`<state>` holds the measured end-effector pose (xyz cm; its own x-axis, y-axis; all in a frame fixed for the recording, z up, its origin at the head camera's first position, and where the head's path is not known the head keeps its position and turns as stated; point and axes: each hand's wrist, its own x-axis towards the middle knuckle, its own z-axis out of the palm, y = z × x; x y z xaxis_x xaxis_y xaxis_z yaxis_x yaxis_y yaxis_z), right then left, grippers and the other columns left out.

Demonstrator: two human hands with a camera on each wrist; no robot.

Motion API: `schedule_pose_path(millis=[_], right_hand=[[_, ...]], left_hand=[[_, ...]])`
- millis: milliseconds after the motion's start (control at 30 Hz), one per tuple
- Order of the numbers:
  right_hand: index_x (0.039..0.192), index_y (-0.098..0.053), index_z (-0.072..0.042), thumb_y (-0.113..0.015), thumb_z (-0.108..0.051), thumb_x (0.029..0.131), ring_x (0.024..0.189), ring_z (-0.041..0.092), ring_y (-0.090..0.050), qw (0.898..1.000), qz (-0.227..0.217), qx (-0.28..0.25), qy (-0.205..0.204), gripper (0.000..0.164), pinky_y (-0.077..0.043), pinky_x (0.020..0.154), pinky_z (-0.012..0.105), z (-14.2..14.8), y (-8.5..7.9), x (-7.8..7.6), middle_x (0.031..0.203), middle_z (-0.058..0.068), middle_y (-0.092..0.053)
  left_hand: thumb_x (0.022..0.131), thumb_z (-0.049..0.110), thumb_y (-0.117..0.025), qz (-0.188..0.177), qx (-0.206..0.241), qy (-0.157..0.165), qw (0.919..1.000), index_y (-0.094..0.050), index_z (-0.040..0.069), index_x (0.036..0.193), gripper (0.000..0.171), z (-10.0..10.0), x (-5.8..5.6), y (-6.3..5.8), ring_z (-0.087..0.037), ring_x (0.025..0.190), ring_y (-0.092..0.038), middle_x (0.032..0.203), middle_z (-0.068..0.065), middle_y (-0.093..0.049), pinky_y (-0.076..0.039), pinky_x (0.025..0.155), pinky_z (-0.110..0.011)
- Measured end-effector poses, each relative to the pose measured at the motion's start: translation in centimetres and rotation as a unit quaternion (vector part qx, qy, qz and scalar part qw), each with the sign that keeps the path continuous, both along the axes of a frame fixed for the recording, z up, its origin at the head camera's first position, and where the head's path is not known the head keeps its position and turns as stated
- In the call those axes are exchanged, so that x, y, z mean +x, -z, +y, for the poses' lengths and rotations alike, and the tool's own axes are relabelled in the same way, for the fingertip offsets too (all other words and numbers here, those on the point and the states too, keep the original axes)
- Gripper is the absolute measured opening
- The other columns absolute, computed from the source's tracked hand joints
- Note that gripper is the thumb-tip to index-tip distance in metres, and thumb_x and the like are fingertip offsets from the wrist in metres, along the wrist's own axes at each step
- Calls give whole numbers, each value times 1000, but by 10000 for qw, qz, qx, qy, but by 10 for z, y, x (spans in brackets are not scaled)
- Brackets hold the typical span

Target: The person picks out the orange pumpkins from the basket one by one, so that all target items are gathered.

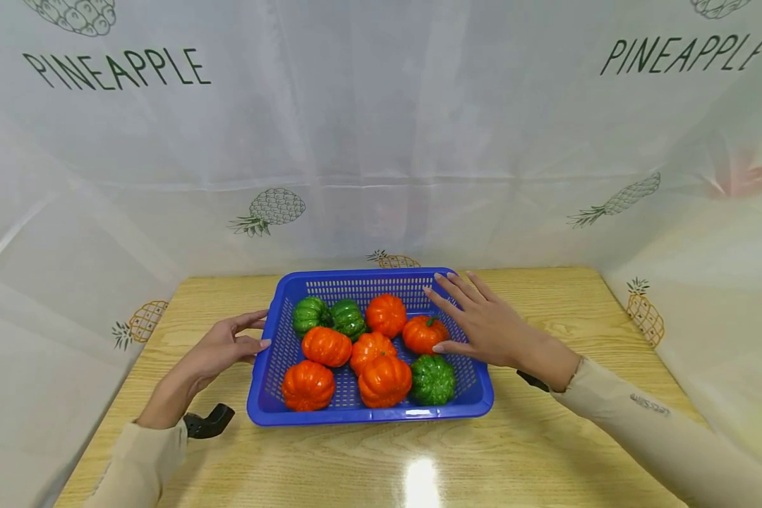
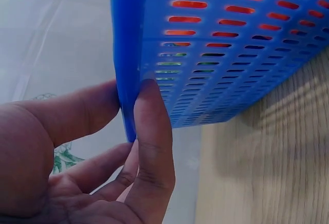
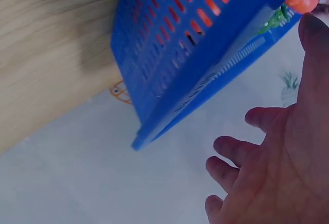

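A blue plastic basket with slotted walls stands on the wooden table, holding small orange pumpkins and green pumpkins. My left hand pinches the basket's left rim; in the left wrist view its thumb is on one side of the rim and a finger on the other. Spread over the basket's right end is my right hand, palm down, fingers apart. Nothing is in its grasp. Its thumb overlaps an orange pumpkin with a green stem in the head view, and the right wrist view shows the palm off the rim.
Wood-grained table top extends on both sides of the basket and in front of it. Behind and beside the table hangs a pale curtain printed with pineapples. Dark wrist mounts sit at both cuffs.
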<state>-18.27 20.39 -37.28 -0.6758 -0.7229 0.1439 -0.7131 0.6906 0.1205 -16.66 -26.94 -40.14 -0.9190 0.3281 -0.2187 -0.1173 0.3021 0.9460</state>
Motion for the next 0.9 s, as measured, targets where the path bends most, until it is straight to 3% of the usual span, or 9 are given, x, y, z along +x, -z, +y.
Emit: schedule_pose_path(millis=[267, 567, 900], right_hand=[[162, -42, -4, -62, -63, 99, 153, 43, -37, 9983, 49, 524, -236, 89, -23, 127, 60, -18, -7, -6, 164, 26, -40], [160, -45, -3, -64, -57, 100, 151, 46, -40, 9970, -249, 602, -408, 83, -26, 126, 61, -34, -11, -12, 160, 27, -44], [159, -47, -3, -65, -56, 100, 150, 46, -41, 9903, -669, 1170, -324, 81, -26, 127, 59, -51, -16, -17, 161, 27, -44]], left_hand=[[104, 3, -64, 18, -131, -81, 9999, -22, -13, 162, 74, 1, 1, -2, -12, 90, -74, 150, -41, -37, -64, 79, -30], [104, 2, -64, -68, -6, -126, 9999, -22, -13, 162, 74, 2, 0, 0, -14, 89, -74, 149, -39, -37, -64, 81, -30], [104, 3, -64, -54, 40, -104, 9999, -21, -14, 162, 74, 3, 3, -1, -13, 89, -74, 147, -38, -38, -64, 80, -31]])
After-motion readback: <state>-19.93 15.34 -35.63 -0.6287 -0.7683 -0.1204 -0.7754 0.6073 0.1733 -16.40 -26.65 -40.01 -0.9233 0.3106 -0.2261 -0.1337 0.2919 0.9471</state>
